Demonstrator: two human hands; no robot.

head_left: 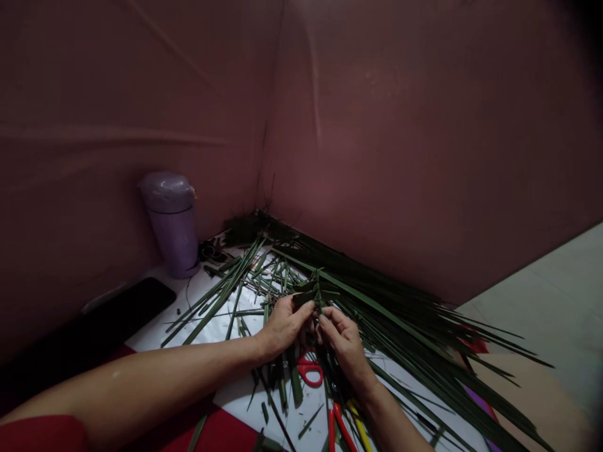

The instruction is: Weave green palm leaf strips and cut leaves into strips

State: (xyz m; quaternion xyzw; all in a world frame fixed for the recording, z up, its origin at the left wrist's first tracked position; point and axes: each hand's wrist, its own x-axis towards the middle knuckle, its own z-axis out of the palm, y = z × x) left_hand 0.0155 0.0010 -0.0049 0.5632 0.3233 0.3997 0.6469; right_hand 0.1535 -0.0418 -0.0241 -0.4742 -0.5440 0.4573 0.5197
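A plain red sleeve (pixel 42 434) covers our left arm at the lower left corner, its cloth ending in a softly curved edge and darkening in the dim light. Beyond that edge, our left forearm (pixel 188 370) is bare, broad near the cloth and narrowing at the wrist toward our ungloved left hand (pixel 282 325). Whether a small spot (pixel 115 375) there is a mark or a glint, we cannot tell. Our right forearm (pixel 393 411) and right hand (pixel 343 339) show bare too.

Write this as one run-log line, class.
left hand: holding folded leaf strips; right hand: at their base; red scissor handle: below hands
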